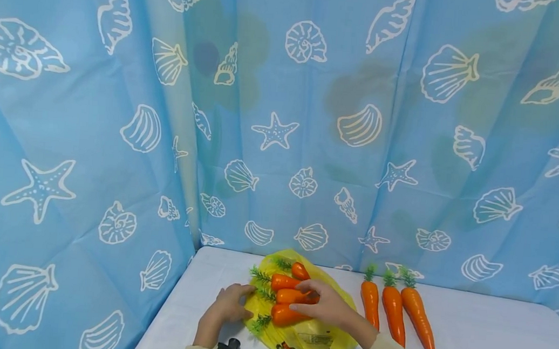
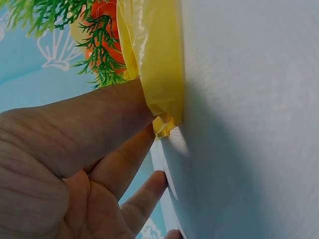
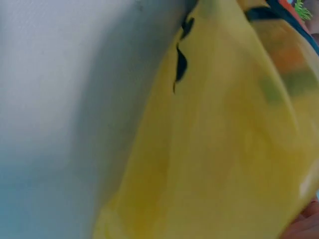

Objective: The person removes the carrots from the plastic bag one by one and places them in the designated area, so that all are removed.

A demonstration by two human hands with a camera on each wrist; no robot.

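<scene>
A yellow plastic bag (image 1: pixel 311 341) with dark and orange print lies on the table, its mouth toward the left. Several orange carrots (image 1: pixel 285 315) with green leafy tops rest in its opening, tops pointing left. My left hand (image 1: pixel 228 302) holds the bag's left edge; in the left wrist view its thumb (image 2: pixel 89 122) goes behind the yellow film. My right hand (image 1: pixel 327 303) reaches over the carrots, fingers and thumb curved round a middle carrot (image 1: pixel 290 296). Yellow film fills much of the right wrist view, with only a bit of that hand (image 3: pixel 305 224) showing.
To the right of the bag, three more carrots (image 1: pixel 393 315) lie side by side on the white table (image 1: pixel 492 335). A blue curtain (image 1: pixel 282 142) with white shell drawings hangs behind the table and along its left side.
</scene>
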